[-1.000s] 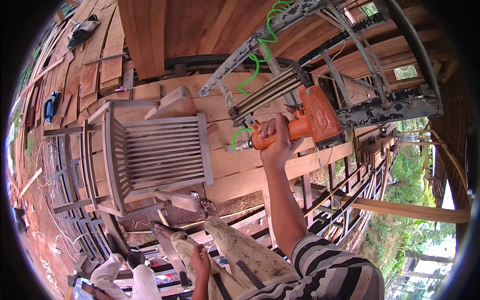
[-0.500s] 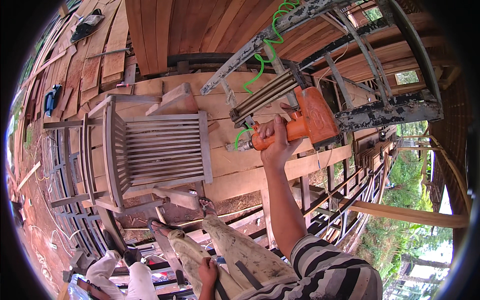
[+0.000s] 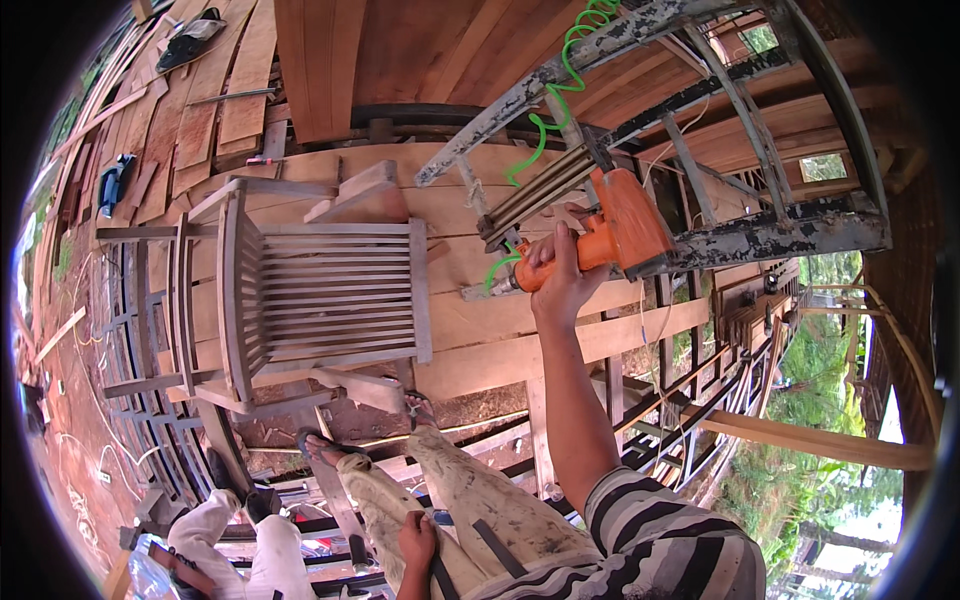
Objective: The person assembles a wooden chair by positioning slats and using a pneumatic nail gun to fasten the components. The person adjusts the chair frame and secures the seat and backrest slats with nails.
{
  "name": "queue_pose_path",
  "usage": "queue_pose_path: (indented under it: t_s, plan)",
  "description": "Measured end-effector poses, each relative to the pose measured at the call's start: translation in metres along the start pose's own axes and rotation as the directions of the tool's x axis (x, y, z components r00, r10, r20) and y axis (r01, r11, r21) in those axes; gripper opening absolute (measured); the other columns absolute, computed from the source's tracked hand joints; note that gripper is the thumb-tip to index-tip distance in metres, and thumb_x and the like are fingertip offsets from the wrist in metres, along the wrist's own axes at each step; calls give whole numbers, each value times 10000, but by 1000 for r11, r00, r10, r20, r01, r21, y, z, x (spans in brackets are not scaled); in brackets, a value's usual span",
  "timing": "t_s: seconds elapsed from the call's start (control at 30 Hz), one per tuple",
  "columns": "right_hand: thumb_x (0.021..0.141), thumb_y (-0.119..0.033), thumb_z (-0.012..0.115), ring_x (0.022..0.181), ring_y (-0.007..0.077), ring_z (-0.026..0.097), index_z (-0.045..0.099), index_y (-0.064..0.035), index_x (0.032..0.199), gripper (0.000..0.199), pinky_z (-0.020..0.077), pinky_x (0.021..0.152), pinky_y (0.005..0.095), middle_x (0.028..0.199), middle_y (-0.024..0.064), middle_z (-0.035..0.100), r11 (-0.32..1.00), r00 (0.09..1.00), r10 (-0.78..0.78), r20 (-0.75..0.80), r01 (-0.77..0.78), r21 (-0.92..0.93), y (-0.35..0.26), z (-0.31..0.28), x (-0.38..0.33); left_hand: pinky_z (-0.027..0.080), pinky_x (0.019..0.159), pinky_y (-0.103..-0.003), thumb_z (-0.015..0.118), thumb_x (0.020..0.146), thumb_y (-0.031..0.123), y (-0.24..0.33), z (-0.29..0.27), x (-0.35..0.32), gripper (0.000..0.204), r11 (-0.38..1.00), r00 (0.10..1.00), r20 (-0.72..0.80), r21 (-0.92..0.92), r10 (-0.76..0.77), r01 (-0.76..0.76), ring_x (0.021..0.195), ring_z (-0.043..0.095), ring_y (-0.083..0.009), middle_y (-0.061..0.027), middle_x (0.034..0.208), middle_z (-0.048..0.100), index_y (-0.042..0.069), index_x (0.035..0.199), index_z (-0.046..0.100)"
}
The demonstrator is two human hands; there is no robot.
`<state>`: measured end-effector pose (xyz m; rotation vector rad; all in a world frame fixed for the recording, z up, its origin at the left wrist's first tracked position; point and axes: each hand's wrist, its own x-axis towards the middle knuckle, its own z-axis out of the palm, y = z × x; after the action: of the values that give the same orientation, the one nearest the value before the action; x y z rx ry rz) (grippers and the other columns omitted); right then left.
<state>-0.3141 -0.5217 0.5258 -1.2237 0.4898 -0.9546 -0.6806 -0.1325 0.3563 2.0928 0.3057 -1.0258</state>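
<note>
My right hand is closed round the handle of an orange pneumatic nail gun, raised at the end of my outstretched arm. A green coiled air hose runs near the gun, and a short green length shows by its handle end. The gun's long magazine slants beside a paint-chipped metal frame. Low in the view, my left hand rests against my stained trousers with its fingers curled; what they hold, if anything, is hidden. A slatted wooden chair stands to the left of the gun.
Wooden planks lie under and around the chair. Loose boards and a blue tool are at the far left. Another person's pale trousers show at lower left. A wooden beam crosses at right.
The view has shifted a little, so the chair and metal frame sit slightly further right. The nail gun has tilted slightly in my right hand's grip. My left hand has stayed in place.
</note>
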Motion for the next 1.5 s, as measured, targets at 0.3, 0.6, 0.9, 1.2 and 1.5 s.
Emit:
queue_pose_path:
  t_s: [0.3,0.6,0.9,1.2,1.5]
  plan:
    - [967,-40,674,490,99,537,621,20,1076,135,416,452,283,663,23,584,964,986,49,158,-5,-266,80,8,47,563,773,-457,610,944,202,-6,-1,-2,231,997,999,-23,-76,-23,21,859,734,-390,-214,933,746,30,1069,700]
    - [897,-86,735,529,147,593,665,28,1017,180,461,504,312,683,66,621,750,944,7,329,212,-627,181,37,89,554,793,-489,602,959,227,-13,5,-2,235,998,998,-52,-57,-21,18,885,720,-406,-203,952,746,48,1080,693]
    - [811,-285,796,887,392,721,697,3,1027,373,540,807,455,890,198,737,464,858,80,508,419,-780,193,42,77,548,830,-504,592,975,259,9,-10,-2,252,983,989,-66,-134,-134,124,951,703,-425,-208,1008,739,67,1111,682]
    - [886,-215,739,861,492,686,517,-81,1186,396,506,700,601,860,250,706,248,466,484,740,739,-627,152,43,-42,544,838,-528,578,971,300,17,-37,0,281,957,969,-43,-172,-244,233,966,694,-429,-221,1019,729,95,1137,672]
    - [932,-314,721,851,469,707,630,-36,959,294,553,729,575,852,256,717,136,139,713,688,934,-330,91,93,-182,531,828,-536,583,974,288,-8,-80,-1,259,917,917,-330,-389,-224,84,953,685,-435,-212,996,726,76,1105,653]
